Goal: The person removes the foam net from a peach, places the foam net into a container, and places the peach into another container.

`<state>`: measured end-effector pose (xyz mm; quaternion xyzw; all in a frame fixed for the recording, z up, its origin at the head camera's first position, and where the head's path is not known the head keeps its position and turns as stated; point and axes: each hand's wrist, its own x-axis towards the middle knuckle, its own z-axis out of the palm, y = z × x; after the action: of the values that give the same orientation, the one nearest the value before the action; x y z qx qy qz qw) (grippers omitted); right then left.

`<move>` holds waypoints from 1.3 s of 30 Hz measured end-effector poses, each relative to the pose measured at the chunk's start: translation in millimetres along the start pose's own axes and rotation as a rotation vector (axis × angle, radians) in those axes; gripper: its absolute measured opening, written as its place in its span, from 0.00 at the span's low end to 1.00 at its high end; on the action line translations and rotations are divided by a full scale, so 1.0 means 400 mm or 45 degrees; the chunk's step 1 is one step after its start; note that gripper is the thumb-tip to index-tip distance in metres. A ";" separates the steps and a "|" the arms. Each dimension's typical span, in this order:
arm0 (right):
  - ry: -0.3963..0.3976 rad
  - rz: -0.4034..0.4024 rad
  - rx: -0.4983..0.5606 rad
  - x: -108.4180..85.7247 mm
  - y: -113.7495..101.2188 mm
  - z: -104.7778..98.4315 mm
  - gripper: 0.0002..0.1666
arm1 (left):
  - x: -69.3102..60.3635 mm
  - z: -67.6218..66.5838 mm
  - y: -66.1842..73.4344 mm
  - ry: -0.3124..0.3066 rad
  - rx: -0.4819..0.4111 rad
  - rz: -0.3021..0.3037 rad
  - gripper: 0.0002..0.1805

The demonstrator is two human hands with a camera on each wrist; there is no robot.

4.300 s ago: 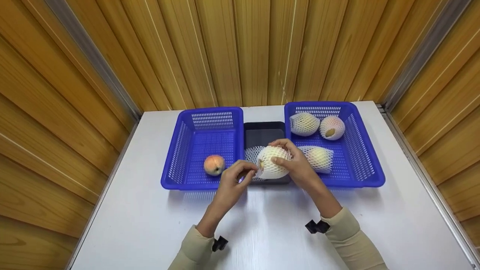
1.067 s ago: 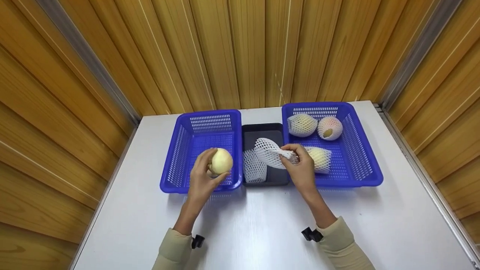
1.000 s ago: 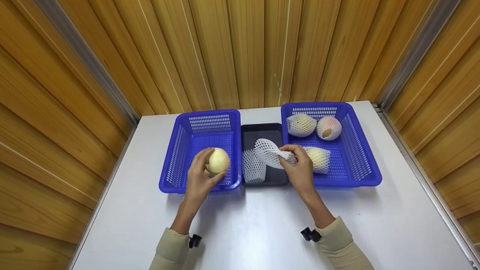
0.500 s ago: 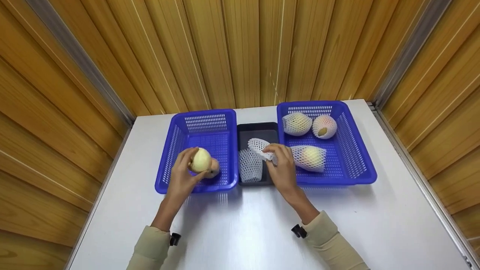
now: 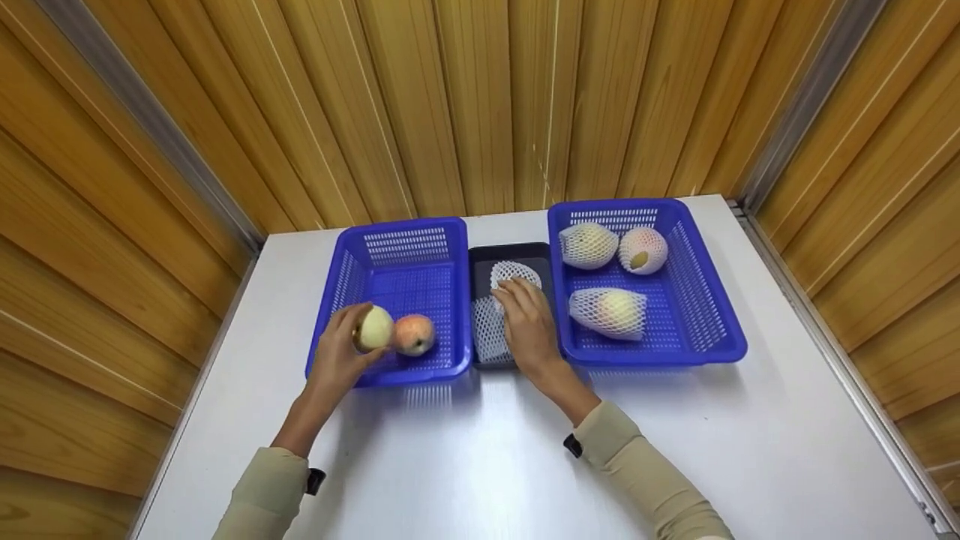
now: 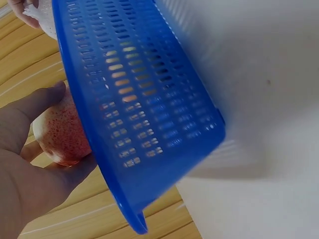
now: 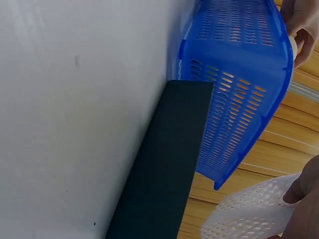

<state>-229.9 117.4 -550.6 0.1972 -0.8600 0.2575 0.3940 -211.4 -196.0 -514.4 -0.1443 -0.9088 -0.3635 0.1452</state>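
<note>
My left hand (image 5: 335,358) grips a peach (image 5: 376,330) between thumb and fingers, inside the near part of the left blue basket (image 5: 459,285). The peach looks pale from above; its speckled red side shows in the left wrist view. Just right of it lies another bare, orange-red peach (image 5: 415,335). Over the black tray (image 5: 511,253), my right hand (image 5: 530,326) holds a white foam net sleeve (image 5: 516,271); the right wrist view shows the thumb on the netting (image 7: 251,211). A second foam net (image 5: 489,334) lies in the tray, partly behind the right hand.
In the right blue basket (image 5: 735,322) sit three netted fruits: a yellowish one (image 5: 589,246), a pinkish one (image 5: 643,250) with a brown patch, and one in a long sleeve (image 5: 609,312). The tray stands between both baskets on a white table (image 5: 480,457). Wooden panels rise behind.
The foam net has come off the fruit. My left hand has carried the bare peach left and down into the left basket. My right hand has moved left with the net over the tray.
</note>
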 end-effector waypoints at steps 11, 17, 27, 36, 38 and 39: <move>-0.692 0.172 -0.163 -0.051 0.020 0.027 0.21 | 0.057 -0.051 -0.053 -0.288 0.134 -0.112 0.40; -1.025 0.279 -0.056 -0.065 0.027 0.032 0.26 | 0.098 -0.059 -0.079 -0.488 0.188 -0.070 0.37; -1.178 0.396 0.035 -0.048 0.024 0.026 0.30 | 0.117 -0.013 -0.118 -0.660 0.250 0.025 0.34; -1.137 0.421 0.083 -0.049 0.010 0.000 0.31 | 0.097 0.012 -0.122 -0.666 0.283 -0.018 0.35; -1.087 0.404 0.093 -0.049 0.007 -0.008 0.30 | 0.099 0.011 -0.112 -0.690 0.298 -0.035 0.37; -1.063 0.393 0.101 -0.050 0.005 -0.011 0.29 | 0.101 0.010 -0.108 -0.700 0.308 -0.044 0.37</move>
<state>-216.4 124.5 -564.2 0.1684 -0.9542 0.2445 -0.0378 -264.9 -216.7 -529.0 -0.2035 -0.9530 -0.2024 -0.0966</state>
